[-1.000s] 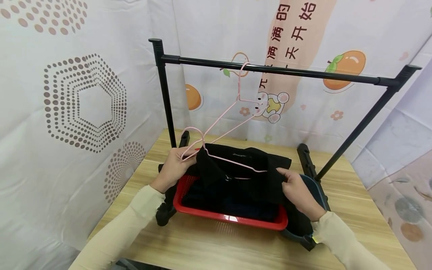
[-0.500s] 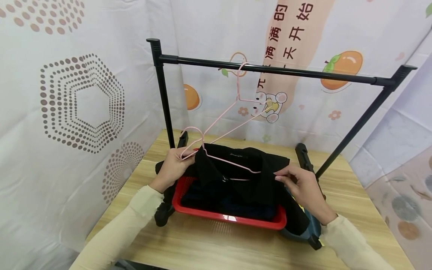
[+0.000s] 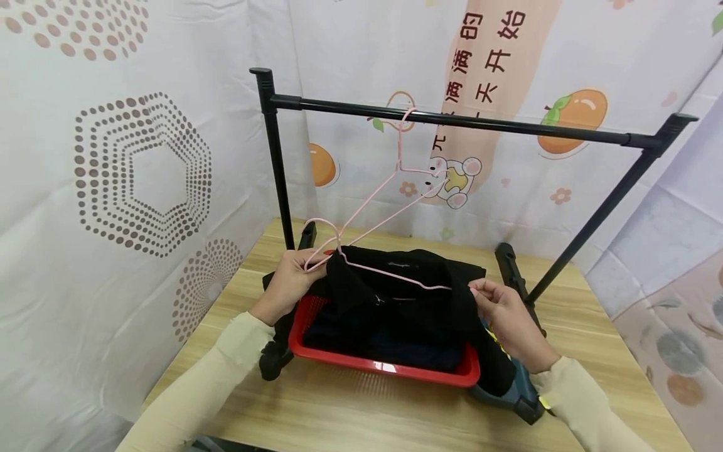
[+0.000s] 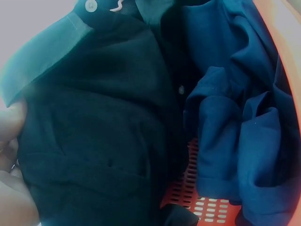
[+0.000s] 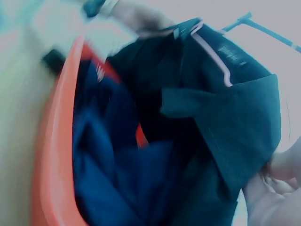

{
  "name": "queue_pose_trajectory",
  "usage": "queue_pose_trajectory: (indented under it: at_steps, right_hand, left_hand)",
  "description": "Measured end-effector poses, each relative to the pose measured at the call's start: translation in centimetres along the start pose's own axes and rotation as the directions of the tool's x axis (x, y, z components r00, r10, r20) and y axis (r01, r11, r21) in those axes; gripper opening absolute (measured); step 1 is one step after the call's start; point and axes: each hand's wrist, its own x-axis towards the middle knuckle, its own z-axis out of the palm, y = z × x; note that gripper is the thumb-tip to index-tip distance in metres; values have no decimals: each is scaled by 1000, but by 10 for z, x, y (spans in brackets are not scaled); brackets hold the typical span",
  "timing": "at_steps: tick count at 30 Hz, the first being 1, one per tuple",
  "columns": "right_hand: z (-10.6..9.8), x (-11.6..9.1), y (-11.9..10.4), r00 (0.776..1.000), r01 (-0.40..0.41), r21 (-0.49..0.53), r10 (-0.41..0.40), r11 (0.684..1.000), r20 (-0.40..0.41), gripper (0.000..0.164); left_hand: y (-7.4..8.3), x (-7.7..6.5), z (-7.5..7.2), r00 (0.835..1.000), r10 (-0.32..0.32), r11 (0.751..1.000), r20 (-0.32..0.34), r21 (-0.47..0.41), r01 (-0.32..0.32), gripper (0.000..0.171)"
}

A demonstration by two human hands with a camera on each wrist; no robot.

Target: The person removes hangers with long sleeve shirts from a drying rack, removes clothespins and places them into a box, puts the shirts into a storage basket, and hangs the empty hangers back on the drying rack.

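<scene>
My left hand (image 3: 290, 279) grips a pink wire hanger (image 3: 390, 274) at its left side, next to the collar of a black shirt (image 3: 463, 307). The hanger's bar runs through the shirt's open neck; its right end goes out of sight at the collar. Opposite, my right hand (image 3: 511, 320) pinches the shirt near the collar's right side between thumb and fingers. The shirt lies spread over a red basket (image 3: 390, 367). Dark blue clothing (image 4: 221, 141) fills that basket in the left wrist view. The right wrist view shows the collar (image 5: 235, 127) held at its edge.
A black rack (image 3: 361, 108) stands over the baskets, its posts on either side. Another pink hanger (image 3: 369, 194) hangs from its bar, behind the shirt. At the right is a blue basket (image 3: 503, 395), partly covered by black cloth. Patterned curtains surround the wooden table (image 3: 339, 408).
My right hand has shifted its grip, first towards the collar, then back right with the cloth. The hanger's bar now shows further right in the neck. My left hand stays nearly in place.
</scene>
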Motion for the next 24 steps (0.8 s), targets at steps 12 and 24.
queue_pose_trajectory:
  at_steps: [12,24]
  right_hand:
    - [7,7,8,963,-229,482,124,846,241,20]
    - [9,9,15,974,-201,317,156,927,162,13]
  left_hand:
    - [-2,2,0,999,-20,996,-46,-87,16,17]
    - [-7,2,-4,999,-10,999,-45,32,11,11]
